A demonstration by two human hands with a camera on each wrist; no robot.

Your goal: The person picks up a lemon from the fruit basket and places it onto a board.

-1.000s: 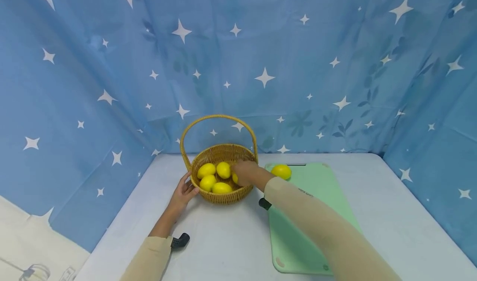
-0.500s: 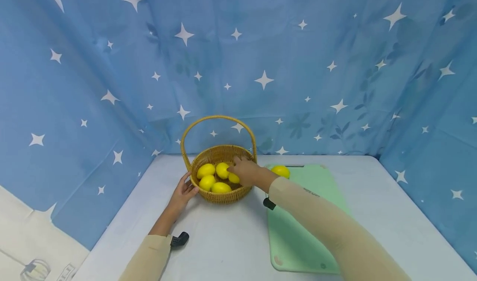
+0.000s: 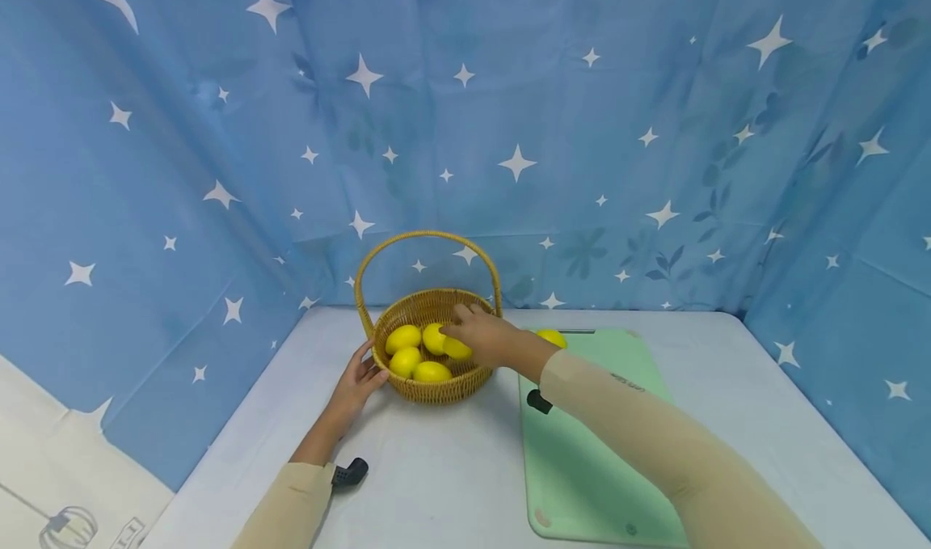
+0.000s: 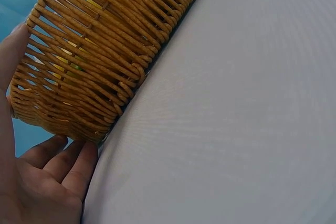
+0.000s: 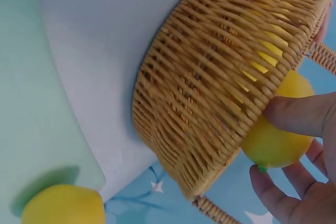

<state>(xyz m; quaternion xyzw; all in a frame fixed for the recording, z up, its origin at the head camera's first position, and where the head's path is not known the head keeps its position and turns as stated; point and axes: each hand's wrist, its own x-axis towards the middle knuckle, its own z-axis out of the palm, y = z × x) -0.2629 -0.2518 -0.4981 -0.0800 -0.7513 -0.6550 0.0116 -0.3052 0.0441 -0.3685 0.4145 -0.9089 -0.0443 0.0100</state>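
A brown wicker basket (image 3: pixel 444 391) with a tall arched handle contains several yellow lemons (image 3: pixel 432 372). My left hand (image 3: pixel 352 386) touches the basket's left side. In the left wrist view its thumb lies at the rim and its fairly straight fingers (image 4: pixel 79 169) rest against the lower wall. My right hand (image 3: pixel 486 336) reaches over the right rim. It holds a lemon (image 5: pixel 278 142) with a green tip between thumb and fingers, just inside the rim; part of this lemon is covered by the hand.
A pale green cutting board (image 3: pixel 582 468) lies right of the basket, under my right forearm. One more lemon (image 3: pixel 551 338) sits at its far left corner, partly behind the arm. A blue star-patterned curtain (image 3: pixel 582 128) hangs behind the white table (image 3: pixel 436 484).
My right hand, blurred and lower in the basket a second ago, has shifted slightly right, and more of its lemon shows. The left hand stays in place. The head view has tilted slightly.
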